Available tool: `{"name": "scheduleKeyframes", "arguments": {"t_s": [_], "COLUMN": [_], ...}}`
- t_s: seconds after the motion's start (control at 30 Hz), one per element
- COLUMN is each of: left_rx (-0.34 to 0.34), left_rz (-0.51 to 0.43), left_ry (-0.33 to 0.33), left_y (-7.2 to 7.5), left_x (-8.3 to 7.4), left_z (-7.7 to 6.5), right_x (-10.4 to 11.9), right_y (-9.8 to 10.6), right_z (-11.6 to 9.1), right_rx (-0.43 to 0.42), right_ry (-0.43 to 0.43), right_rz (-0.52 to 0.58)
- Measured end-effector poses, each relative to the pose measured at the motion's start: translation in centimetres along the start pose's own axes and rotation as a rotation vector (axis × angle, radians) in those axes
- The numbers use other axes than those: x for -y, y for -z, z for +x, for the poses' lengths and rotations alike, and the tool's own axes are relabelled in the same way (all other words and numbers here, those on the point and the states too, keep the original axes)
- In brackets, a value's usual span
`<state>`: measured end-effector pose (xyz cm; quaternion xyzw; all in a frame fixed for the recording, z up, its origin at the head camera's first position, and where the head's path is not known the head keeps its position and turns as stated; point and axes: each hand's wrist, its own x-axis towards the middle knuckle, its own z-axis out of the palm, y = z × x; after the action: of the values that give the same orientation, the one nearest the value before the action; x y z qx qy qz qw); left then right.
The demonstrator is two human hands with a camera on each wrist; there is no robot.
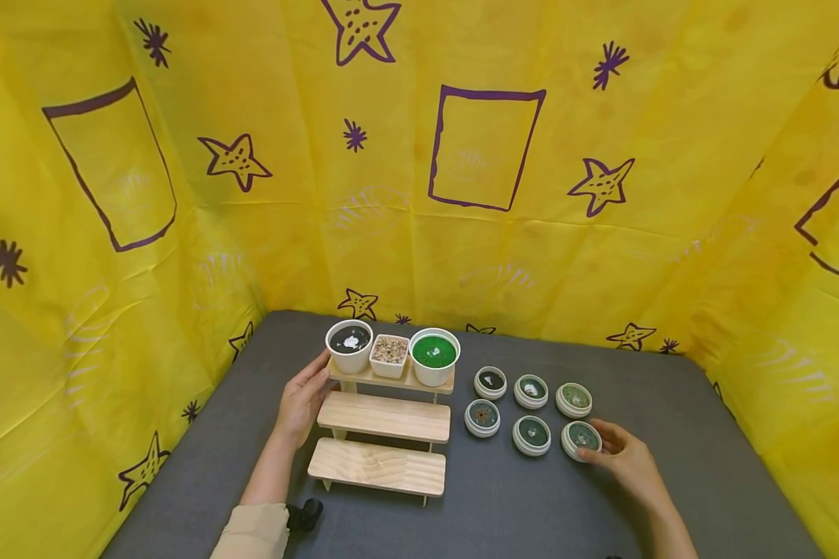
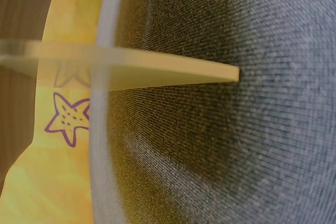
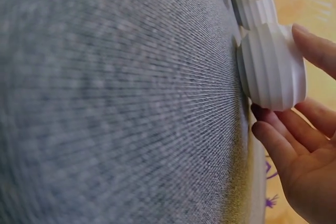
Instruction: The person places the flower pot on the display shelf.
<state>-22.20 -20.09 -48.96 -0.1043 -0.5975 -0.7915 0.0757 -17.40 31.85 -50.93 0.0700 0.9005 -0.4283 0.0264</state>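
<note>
My right hand (image 1: pixel 632 460) holds a small white ribbed pot (image 3: pixel 273 69) with a green top at the front right of a group of similar pots. Its thumb lies on one side and its fingers on the other. At the left end of a three-tier wooden stand (image 1: pixel 390 418) is my left hand (image 1: pixel 302 404), its fingertips partly hidden by the top shelf and a white pot with a dark filling (image 1: pixel 349 341). Only a wooden piece of the stand (image 2: pixel 173 69) shows in the left wrist view, not the hand.
Beside the dark-filled pot stand a square white pot of pebbles (image 1: pixel 390 353) and a white pot with green filling (image 1: pixel 434 354). Several small pots (image 1: pixel 531 435) sit right of the stand on the grey cloth (image 1: pixel 503 512). Yellow curtains (image 1: pixel 391 256) enclose the table.
</note>
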Motion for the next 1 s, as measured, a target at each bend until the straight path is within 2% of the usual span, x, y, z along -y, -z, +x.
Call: {"name": "scheduleKeyframes", "arguments": {"t_s": [0.27,0.67,1.0], "left_rx": [0.003,-0.008,0.008], "left_rz": [-0.010,0.020,-0.014], "left_ry": [-0.016,0.001,-0.016], "left_y": [0.02,-0.01,0.01], "left_x": [0.15,0.11,0.12], "left_z": [0.02,-0.13,-0.01], "right_x": [-0.47,-0.47,-0.44], "right_y": [-0.52,-0.77,-0.88], "right_z": [0.15,0.17,0.15], "right_rx": [-0.012,-0.031,-0.049], "right_ry": [0.039,0.025,0.004], "right_rz": [0.033,0.015,0.000]}}
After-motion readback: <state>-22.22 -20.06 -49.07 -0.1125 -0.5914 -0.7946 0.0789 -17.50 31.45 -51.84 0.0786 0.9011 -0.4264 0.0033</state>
